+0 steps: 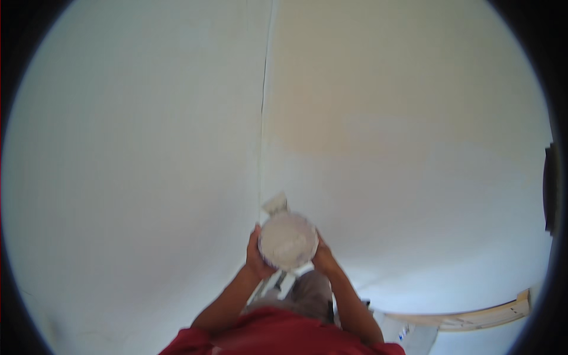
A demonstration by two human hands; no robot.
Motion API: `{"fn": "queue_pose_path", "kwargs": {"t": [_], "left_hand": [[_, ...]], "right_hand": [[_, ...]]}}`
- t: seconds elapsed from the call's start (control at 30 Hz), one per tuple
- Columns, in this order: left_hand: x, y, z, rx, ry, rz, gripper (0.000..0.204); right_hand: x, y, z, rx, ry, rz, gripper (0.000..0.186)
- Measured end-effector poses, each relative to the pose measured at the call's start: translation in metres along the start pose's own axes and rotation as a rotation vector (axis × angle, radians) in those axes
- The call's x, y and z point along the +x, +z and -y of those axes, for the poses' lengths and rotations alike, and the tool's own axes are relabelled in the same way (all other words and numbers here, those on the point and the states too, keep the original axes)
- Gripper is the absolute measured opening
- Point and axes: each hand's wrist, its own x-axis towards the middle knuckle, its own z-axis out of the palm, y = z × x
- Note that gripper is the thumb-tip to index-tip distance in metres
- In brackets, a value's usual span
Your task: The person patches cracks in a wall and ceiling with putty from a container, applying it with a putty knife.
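Note:
Between my two hands is a round tub (pixel 289 241), filled with a pale, thick paste with a slightly rough surface. My left hand (pixel 255 255) wraps round its left side, the thumb up along the rim. On the opposite side my right hand (pixel 322 253) is closed against the wall of the tub, its fingers partly hidden behind it. Just past the far rim a flat, pale tool blade (pixel 275 203), like a scraper's, sticks out. The tool's handle is hidden, and I cannot tell which hand, if any, holds it.
A pale wall (pixel 148 130) fills most of the view, yellower at the upper right. Down it runs a dark, thin crack (pixel 263 89). A wooden board (pixel 485 318) lies at the lower right, and a dark object (pixel 550 189) stands at the right edge.

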Motion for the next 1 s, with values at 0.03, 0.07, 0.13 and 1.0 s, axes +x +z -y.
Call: {"fn": "queue_pose_path", "kwargs": {"t": [0.03, 0.07, 0.13, 1.0], "left_hand": [[-0.003, 0.000, -0.002, -0.009, -0.004, -0.001, 0.083], [-0.005, 0.007, -0.002, 0.014, -0.005, -0.007, 0.083], [-0.004, 0.017, -0.002, 0.025, -0.014, -0.037, 0.083], [-0.008, 0.037, -0.002, 0.224, 0.036, -0.211, 0.078]], "right_hand": [[-0.007, 0.003, 0.022, -0.130, -0.042, 0.022, 0.030], [-0.010, 0.000, 0.026, -0.053, 0.029, 0.020, 0.037], [-0.014, -0.008, 0.023, 0.031, 0.127, 0.018, 0.050], [-0.034, -0.009, 0.140, -1.324, -0.090, 0.388, 0.066]]}}
